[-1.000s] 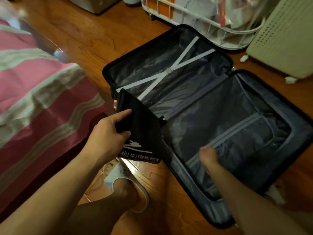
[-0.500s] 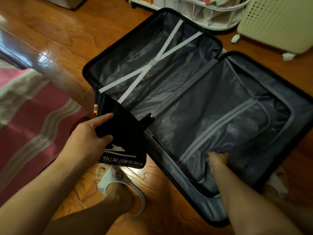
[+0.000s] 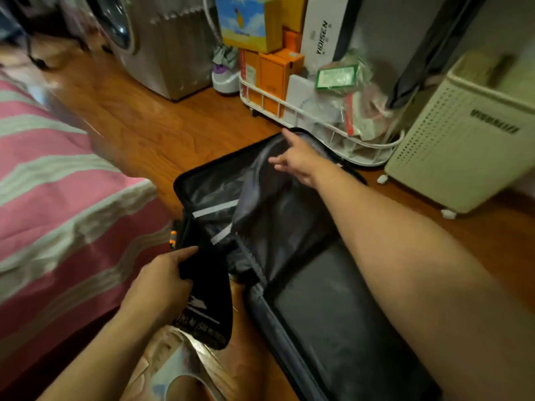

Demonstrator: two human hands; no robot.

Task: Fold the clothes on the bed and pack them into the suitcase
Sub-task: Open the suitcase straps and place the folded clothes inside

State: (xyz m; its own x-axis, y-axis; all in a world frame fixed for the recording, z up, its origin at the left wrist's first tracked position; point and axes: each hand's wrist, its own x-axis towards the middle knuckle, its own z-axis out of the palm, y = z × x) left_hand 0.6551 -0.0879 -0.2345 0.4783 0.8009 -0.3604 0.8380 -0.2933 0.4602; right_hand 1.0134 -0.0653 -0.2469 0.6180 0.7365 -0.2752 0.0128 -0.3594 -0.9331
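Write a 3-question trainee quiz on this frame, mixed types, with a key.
1. True or false: the left hand holds a black folded garment with white print.
2. Which does the right hand reach over? A) the bed B) the suitcase's far half C) the white wire basket
3. Fill in: the grey divider flap of the suitcase is swung over toward the ___ half.

Key:
1. True; it is gripped beside the suitcase's near left corner.
2. B; fingers are spread above the flap's far edge.
3. Far; the near half lies uncovered.
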